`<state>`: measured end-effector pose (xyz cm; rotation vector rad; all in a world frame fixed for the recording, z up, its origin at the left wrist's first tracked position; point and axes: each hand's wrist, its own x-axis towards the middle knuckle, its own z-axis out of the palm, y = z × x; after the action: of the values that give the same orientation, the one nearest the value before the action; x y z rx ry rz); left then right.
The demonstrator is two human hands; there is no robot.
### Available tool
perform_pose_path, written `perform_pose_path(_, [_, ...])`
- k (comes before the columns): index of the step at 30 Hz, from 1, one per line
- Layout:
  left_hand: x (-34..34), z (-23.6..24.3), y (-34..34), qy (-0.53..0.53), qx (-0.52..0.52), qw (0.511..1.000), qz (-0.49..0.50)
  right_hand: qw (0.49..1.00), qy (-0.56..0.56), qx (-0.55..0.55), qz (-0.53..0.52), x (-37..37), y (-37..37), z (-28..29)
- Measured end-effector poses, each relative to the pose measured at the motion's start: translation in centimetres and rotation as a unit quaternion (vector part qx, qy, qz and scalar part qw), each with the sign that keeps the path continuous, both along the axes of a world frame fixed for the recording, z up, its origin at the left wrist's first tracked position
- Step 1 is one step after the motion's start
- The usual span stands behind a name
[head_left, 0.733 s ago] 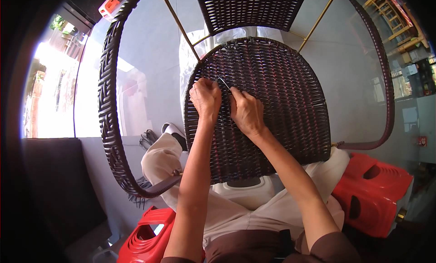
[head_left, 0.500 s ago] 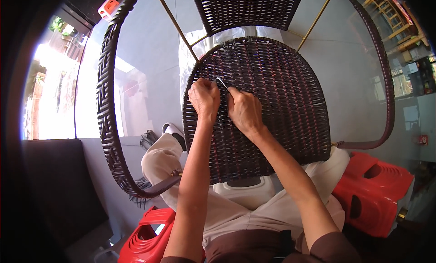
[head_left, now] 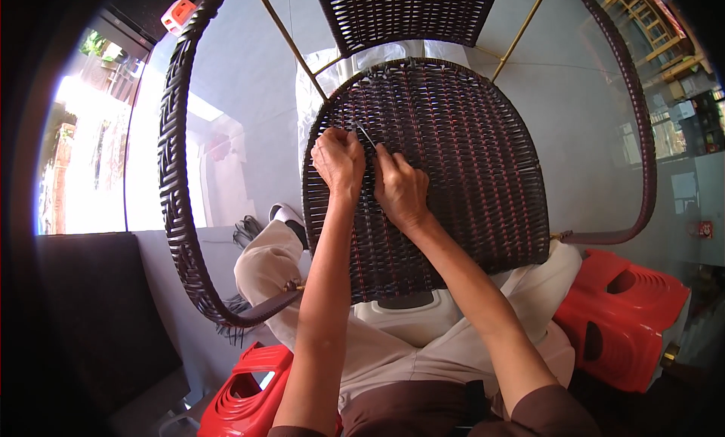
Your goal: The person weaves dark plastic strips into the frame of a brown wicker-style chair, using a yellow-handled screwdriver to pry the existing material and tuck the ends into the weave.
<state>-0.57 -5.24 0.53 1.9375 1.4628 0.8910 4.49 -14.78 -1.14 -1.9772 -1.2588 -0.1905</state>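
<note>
A dark brown woven chair seat (head_left: 461,180), with reddish strands through it, is in front of me. My left hand (head_left: 337,163) is closed at the upper left of the seat, its fingertips pinched at the weave; what they hold is too small to make out. Just right of it, my right hand (head_left: 400,186) grips a slim silver metal tool (head_left: 365,135), which slants up-left to the weave beside my left fingers. The woven backrest (head_left: 408,14) is beyond the seat.
Woven armrest loops (head_left: 174,157) and gold metal rods (head_left: 521,33) flank the seat. Red plastic stools (head_left: 619,331) are at lower left and right, with loose dark strands (head_left: 245,233) on the floor at left. My legs are beneath the chair. Wooden furniture (head_left: 649,29) stands at top right.
My right hand and the tool have shifted slightly left, and the tool's tip a little upward. My left hand stays closed at the same part of the weave, moved very slightly.
</note>
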Motion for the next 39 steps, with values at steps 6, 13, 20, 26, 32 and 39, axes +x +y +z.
perform_pose_path(6, [0.3, 0.2, -0.1, 0.008, -0.024, 1.0, 0.01, 0.999, -0.008, 0.037, 0.003, 0.1, -0.1, -0.4])
perform_pose_path(13, [0.7, -1.0, 0.2, 0.031, 0.02, 0.999, 0.039, 0.999, -0.006, 0.053, 0.007, 0.0, 0.0, -0.5])
perform_pose_path(20, [1.1, -0.8, 0.4, 0.04, 0.022, 0.998, 0.052, 0.998, -0.008, 0.067, 0.006, 0.0, 0.0, -0.6])
perform_pose_path(26, [0.7, -0.5, 0.6, 0.026, 0.033, 0.999, 0.003, 0.999, 0.008, 0.05, 0.001, 0.1, 0.0, -0.5])
perform_pose_path(32, [-0.2, -0.4, 0.7, -0.068, -0.071, 0.995, -0.032, 0.999, 0.027, 0.044, -0.01, -0.1, 0.1, -0.3])
perform_pose_path(39, [0.3, 0.1, 0.4, -0.025, 0.0, 0.999, -0.024, 0.998, 0.039, 0.047, -0.016, 0.0, 0.0, -0.3])
